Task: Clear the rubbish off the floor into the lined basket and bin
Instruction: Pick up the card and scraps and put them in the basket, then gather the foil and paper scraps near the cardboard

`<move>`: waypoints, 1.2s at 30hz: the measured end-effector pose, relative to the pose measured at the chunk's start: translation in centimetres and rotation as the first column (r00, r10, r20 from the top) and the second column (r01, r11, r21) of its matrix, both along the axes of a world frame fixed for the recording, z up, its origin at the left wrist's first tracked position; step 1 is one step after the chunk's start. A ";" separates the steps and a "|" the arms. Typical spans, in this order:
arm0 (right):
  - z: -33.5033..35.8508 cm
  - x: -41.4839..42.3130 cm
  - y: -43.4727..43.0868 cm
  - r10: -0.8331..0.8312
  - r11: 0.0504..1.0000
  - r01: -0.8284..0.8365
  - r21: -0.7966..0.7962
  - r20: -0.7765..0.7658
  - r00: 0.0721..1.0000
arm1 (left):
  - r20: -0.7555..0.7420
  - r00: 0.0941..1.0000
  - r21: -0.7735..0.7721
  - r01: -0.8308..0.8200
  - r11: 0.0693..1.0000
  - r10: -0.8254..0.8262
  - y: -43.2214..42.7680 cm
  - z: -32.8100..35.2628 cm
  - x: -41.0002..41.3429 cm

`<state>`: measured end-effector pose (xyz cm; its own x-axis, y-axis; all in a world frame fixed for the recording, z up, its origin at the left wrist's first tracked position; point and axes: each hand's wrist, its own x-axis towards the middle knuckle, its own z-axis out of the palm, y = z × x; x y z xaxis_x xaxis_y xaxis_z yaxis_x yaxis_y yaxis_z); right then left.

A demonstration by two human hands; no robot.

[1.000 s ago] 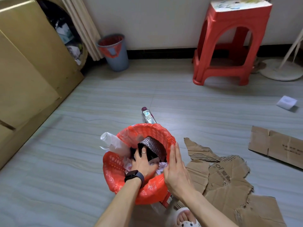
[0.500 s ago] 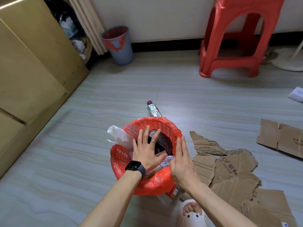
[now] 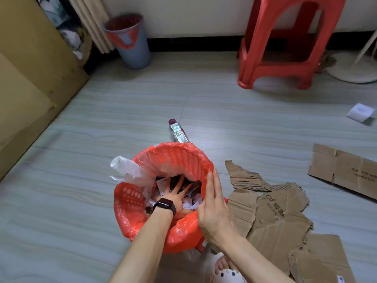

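Hands: two. Left hand [image 3: 175, 196] reached down inside the basket, fingers spread wide and flat on the rubbish, gripping nothing; dark watch [image 3: 164, 205] on that wrist. Right hand [image 3: 212, 203] lay flat against the basket's rim at 3 o'clock, fingers straight and together, grasping nothing.
Lined basket [image 3: 142, 213]: one, centre of view, red liner folded over the rim.
Rubbish in basket: dark wrappers [image 3: 193, 187] and white paper [image 3: 188, 204], number hard to make out; one white bag [image 3: 126, 170] hung over the rim at 10 o'clock.
Bin [image 3: 130, 40]: one, grey with red liner, by the wall at 11 o'clock, well apart from the basket.
Bottle [image 3: 178, 132]: one, lay on the floor at 12 o'clock just beyond the basket, lower end hidden behind it.
Cardboard: torn pieces [image 3: 271, 209] at 3 to 4 o'clock, overlapping, count unclear; one flattened piece [image 3: 344, 170] at 2 o'clock, cut off by the frame.
White paper scrap [image 3: 361, 112]: one, at 2 o'clock.
Stool [image 3: 279, 41]: one, red, top cut off.
Foot: one slipper [image 3: 222, 272], partly visible at 6 o'clock.
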<state>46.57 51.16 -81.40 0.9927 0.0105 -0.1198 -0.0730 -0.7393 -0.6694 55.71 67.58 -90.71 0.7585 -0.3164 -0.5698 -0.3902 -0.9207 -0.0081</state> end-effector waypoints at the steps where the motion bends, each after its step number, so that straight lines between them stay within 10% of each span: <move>1: 0.0 0.3 0.0 0.005 1.000 -0.005 -0.001 -0.003 1.000 | 0.002 1.000 0.002 0.008 1.000 -0.008 0.1 -0.2 0.4; 17: 4.6 0.6 -5.6 -0.146 0.968 0.120 -0.221 -0.106 0.984 | 0.074 0.989 -0.274 -0.104 0.956 0.129 -2.8 13.6 -1.4; 21: 6.9 -2.8 -8.7 -0.105 0.993 0.097 -0.062 -0.133 0.986 | 0.102 0.993 -0.358 -0.010 0.934 0.050 -7.3 17.7 -4.3; 27: 12.6 -7.0 -17.4 -0.114 0.963 0.067 -0.260 -0.170 0.979 | 0.208 0.969 -0.407 0.213 0.888 -0.136 -14.4 24.4 -7.7; 36: 22.8 -20.7 -34.6 -0.471 0.805 0.434 -0.405 0.010 0.882 | 0.352 0.834 -0.438 0.548 0.713 -0.425 -30.2 32.5 -14.4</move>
<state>25.88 16.56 -58.62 0.8585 -0.5022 -0.1041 -0.5075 -0.8025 -0.3138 41.26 37.39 -58.24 0.4963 -0.8656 -0.0664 -0.8292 -0.4953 0.2590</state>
